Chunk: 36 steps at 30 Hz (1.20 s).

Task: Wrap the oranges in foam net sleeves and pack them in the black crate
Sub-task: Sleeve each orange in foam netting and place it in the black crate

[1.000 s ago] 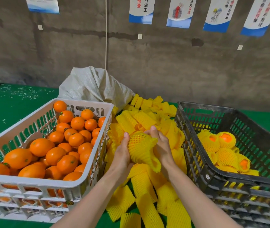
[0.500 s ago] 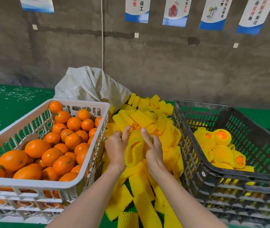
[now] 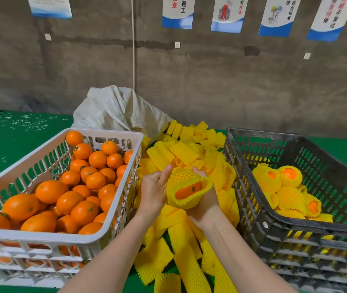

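Note:
Between the two crates I hold an orange in a yellow foam net sleeve [image 3: 186, 188]; bare orange skin shows through the sleeve's open end, which faces me. My right hand [image 3: 205, 205] cups it from below and behind, fingers curled round it. My left hand [image 3: 154, 190] holds its left side, thumb up against the net. The white crate [image 3: 104, 231] at the left is full of bare oranges [image 3: 83, 187]. The black crate [image 3: 259, 212] at the right holds several wrapped oranges [image 3: 284, 187].
A heap of loose yellow net sleeves [image 3: 185, 153] covers the green table [image 3: 9, 144] between the crates and runs toward me. A grey woven sack [image 3: 117, 111] lies behind it, against a concrete wall with hanging posters.
The sleeve has been pulled down over the orange, whose bare end now shows. Both hands turned the wrapped fruit and shifted slightly right; my right hand moved underneath it.

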Motion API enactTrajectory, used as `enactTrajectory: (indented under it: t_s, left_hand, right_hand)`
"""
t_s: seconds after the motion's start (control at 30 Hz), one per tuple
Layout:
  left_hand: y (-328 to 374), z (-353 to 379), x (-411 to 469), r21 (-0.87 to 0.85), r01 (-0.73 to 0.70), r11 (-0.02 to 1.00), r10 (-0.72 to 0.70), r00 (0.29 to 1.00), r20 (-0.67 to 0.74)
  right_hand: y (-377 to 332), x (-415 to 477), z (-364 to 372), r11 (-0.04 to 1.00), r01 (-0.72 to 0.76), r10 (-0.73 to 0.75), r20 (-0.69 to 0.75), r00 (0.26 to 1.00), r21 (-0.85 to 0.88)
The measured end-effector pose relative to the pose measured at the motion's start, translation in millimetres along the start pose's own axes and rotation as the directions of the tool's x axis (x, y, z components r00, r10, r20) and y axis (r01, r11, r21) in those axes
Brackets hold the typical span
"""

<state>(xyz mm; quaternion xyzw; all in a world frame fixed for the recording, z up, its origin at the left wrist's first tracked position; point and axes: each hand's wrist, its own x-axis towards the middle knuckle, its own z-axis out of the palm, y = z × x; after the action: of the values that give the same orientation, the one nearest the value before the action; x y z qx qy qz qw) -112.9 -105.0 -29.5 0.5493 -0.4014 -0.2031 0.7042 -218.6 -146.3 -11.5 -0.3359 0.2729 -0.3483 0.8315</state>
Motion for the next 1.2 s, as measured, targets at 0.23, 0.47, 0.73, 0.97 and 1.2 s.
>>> enactTrajectory:
  t_s: [0.23, 0.47, 0.73, 0.97, 1.2]
  left_hand:
    - [6.9, -0.2, -7.0, 0.005, -0.052, 0.999, 0.052, 0.999, 0.013]
    - [34.0, -5.8, -1.9, -0.089, 0.628, 0.773, -0.524, 0.711, 0.468]
    - [29.4, 18.8, -13.7, -0.285, 0.606, 0.742, -0.529, 0.792, 0.305]
    - [44.0, 11.4, -7.7, -0.37, 0.724, 0.582, -0.607, 0.69, 0.394]
    - [45.7, 14.3, -9.4, -0.415, 0.741, 0.529, -0.622, 0.671, 0.405]
  right_hand:
    - [0.3, -3.6, -1.9, 0.994, 0.071, -0.059, 0.138, 0.989, -0.083]
    - [-20.1, 3.2, -10.6, 0.73, 0.359, -0.406, 0.054, 0.912, -0.581]
    - [-2.0, 2.7, 2.5, 0.767, 0.307, -0.536, -0.298, 0.79, -0.564]
    - [-21.6, 6.2, 6.6, 0.709, 0.4, -0.547, -0.095, 0.832, -0.581]
    - [-28.0, 3.6, 9.1, 0.818, 0.284, -0.368, -0.075, 0.927, -0.5]
